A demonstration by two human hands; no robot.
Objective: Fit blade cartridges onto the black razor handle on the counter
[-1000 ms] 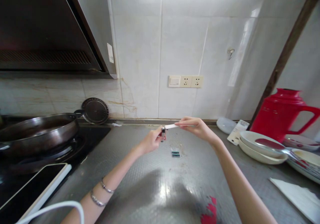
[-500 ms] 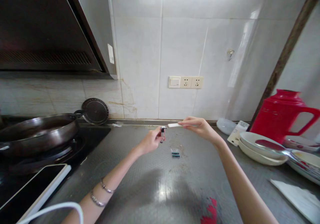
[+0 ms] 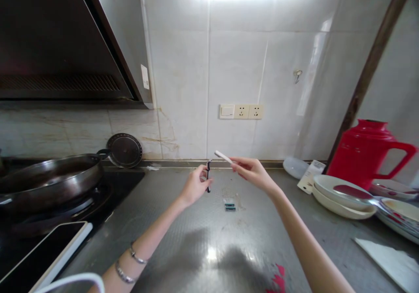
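Note:
My left hand (image 3: 196,185) is closed around a small T-shaped razor (image 3: 208,177), its dark, slim handle upright and its head at the top. In my right hand (image 3: 253,174) a slim white stick (image 3: 224,157) with a greyish tip is pinched. It slants up to the left, and its tip is close to the razor's head, slightly apart from it. What the stick is exactly cannot be made out. Below both hands, a small clear pack with teal bars (image 3: 229,207) lies on the metal counter (image 3: 183,249).
A steel pan (image 3: 55,175) rests on the stove at left, with a phone-like slab (image 3: 42,251) and white cable in front. On the right are stacked bowls (image 3: 342,197), a red thermos jug (image 3: 363,153) and a white sheet (image 3: 389,262). A socket panel (image 3: 241,111) is on the wall.
The white stick has tilted from nearly level to slanting up, its tip lifted off the razor's head. The razor has turned, showing a narrower side. The right hand has shifted slightly left.

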